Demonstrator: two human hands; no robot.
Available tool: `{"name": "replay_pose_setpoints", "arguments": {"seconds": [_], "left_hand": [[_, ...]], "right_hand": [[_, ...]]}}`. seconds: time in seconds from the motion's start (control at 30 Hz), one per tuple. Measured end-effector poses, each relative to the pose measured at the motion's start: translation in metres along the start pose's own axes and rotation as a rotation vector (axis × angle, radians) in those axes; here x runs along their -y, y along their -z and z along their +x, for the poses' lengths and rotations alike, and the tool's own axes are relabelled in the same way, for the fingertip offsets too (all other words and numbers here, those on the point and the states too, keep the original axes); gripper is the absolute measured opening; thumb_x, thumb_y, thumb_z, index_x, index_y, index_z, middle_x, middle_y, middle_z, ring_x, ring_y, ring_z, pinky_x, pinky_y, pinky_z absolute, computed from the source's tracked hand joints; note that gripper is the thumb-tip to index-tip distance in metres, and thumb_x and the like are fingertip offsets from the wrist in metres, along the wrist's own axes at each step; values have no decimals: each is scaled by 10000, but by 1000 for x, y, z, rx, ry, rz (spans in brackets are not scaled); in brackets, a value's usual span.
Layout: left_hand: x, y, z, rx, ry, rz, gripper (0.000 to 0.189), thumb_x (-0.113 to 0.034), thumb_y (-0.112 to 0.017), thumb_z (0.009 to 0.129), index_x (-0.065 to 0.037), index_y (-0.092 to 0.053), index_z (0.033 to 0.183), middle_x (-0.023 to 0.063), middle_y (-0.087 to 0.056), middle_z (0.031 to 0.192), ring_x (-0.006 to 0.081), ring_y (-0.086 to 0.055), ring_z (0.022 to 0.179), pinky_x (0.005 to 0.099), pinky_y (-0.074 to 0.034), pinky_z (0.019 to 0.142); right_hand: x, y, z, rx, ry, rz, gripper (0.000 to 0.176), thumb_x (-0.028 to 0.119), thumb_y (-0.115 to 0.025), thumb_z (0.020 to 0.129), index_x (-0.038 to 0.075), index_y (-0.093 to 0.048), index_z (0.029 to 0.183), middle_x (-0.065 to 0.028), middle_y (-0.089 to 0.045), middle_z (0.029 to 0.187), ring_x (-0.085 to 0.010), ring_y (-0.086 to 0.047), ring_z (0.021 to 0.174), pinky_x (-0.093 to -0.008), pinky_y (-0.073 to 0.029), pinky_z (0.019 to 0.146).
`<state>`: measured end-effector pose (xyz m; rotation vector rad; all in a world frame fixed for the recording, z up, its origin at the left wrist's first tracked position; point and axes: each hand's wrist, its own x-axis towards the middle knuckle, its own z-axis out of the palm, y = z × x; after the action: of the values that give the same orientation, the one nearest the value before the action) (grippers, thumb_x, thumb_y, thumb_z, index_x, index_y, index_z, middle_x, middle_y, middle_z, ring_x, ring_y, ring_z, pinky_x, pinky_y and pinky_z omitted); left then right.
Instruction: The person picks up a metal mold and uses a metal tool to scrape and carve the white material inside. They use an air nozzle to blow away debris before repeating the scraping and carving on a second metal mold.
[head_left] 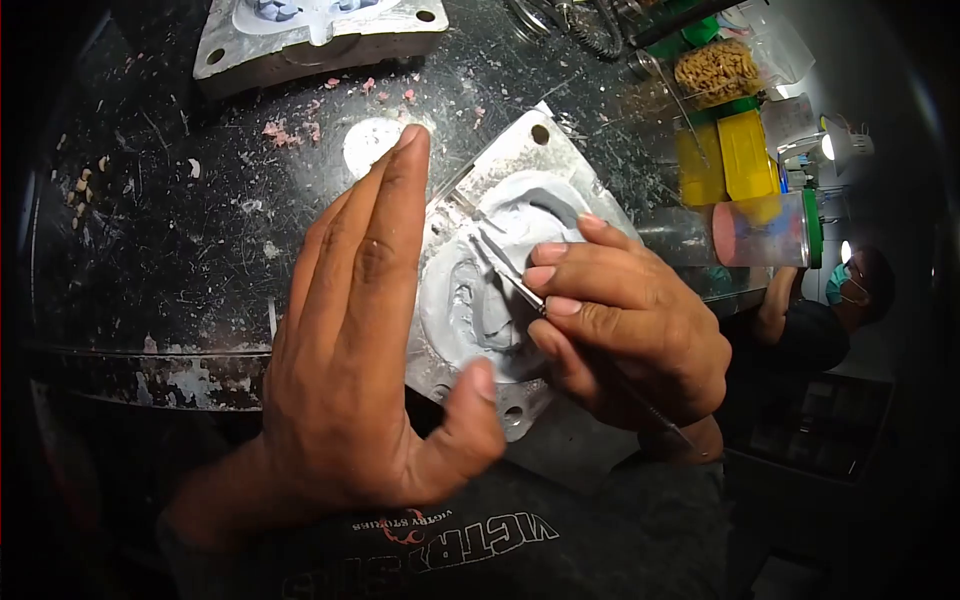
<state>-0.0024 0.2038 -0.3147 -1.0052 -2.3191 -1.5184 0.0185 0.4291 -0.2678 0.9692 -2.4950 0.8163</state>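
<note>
Two hands of mine are over the metal block (505, 155), which lies on the dark, scuffed surface (250, 205) directly in front of me, its near corner reaching past the surface's edge. My right hand (645, 330) pinches a slim metal tool (521, 291) between thumb and fingertips, the shaft slanting back under my palm. Its working end points to the pale grey plaster (520, 222) set in the block, between two curved hollows; whether the tip touches, I can't tell. My left hand (350, 315) is held flat on the other side, fingers straight and pressed together, thumb spread away toward the plaster. I can't tell whether it touches the block.

Beyond, at the far edge of my view, sits a second metal block (285, 62) with grey-blue filling. Pink crumbs (290, 132) are scattered nearer me, just beside a white round patch (368, 147). Off to my right stand a yellow container (745, 155) and a green-lidded jar (765, 230); past them is a masked person (815, 325).
</note>
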Motion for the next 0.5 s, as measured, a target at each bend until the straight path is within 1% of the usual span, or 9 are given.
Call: {"name": "replay_pose_setpoints", "arguments": {"seconds": [0.03, 0.07, 0.13, 0.17, 0.23, 0.27, 0.33, 0.5], "left_hand": [[-2, -2, 0, 3, 0, -4, 801, -172, -589, 914, 167, -281, 1571, 348, -396, 1583, 444, -429, 1467, 502, -331, 1229], [-4, -5, 0, -4, 8, 57, 922, -265, -703, 835, 164, -315, 1553, 347, -418, 1561, 450, -460, 1432, 514, -363, 1198], [-5, -7, 1, -22, 26, 182, 1174, -451, -930, 675, 158, -382, 1516, 346, -464, 1517, 463, -521, 1361, 539, -427, 1136], [-4, -8, 0, -23, 29, 181, 1174, -451, -930, 675, 158, -382, 1516, 346, -464, 1517, 463, -521, 1361, 539, -427, 1136], [-3, -8, -1, -27, 39, 163, 1243, -484, -979, 574, 143, -421, 1491, 323, -517, 1467, 464, -551, 1319, 540, -453, 1110], [-2, -8, -2, -29, 41, 156, 1243, -484, -979, 574, 143, -421, 1491, 323, -517, 1467, 464, -551, 1319, 540, -453, 1110], [0, -8, -3, -35, 34, 159, 1206, -469, -977, 569, 131, -445, 1470, 297, -560, 1410, 465, -571, 1286, 539, -470, 1094], [1, -3, 0, 10, 49, 139, 1189, -462, -978, 548, 123, -462, 1445, 282, -563, 1374, 453, -574, 1258, 542, -473, 1077]], "right_hand": [[4, -1, 1, -25, -79, 73, 245, -9, -814, 874, 27, -650, 1053, -190, -778, 1029, -332, -771, 1031, -543, -565, 1020], [7, 0, 3, -24, -83, 72, 245, -9, -814, 874, 27, -650, 1053, -190, -778, 1029, -332, -771, 1031, -543, -565, 1020], [14, 2, 9, 9, -171, 144, 226, -30, -789, 890, -9, -636, 1055, -237, -766, 1023, -362, -767, 1045, -559, -574, 1005], [17, 2, 10, 21, -169, 129, 216, -47, -770, 898, -30, -629, 1061, -253, -760, 1022, -368, -764, 1049, -566, -573, 1005], [24, 1, 13, 31, -180, 107, 221, -57, -768, 893, -33, -629, 1063, -253, -761, 1016, -367, -767, 1043, -564, -577, 999], [25, 0, 14, 38, -191, 84, 226, -67, -766, 887, -37, -629, 1065, -253, -761, 1010, -365, -769, 1036, -562, -582, 992], [27, -2, 14, 10, -182, 72, 227, -75, -767, 881, -36, -631, 1058, -245, -764, 999, -356, -776, 1012, -550, -592, 979], [33, -7, 16, -8, -178, -37, 188, -90, -775, 858, -44, -661, 1000, -241, -764, 970, -350, -783, 974, -545, -599, 965]]}}
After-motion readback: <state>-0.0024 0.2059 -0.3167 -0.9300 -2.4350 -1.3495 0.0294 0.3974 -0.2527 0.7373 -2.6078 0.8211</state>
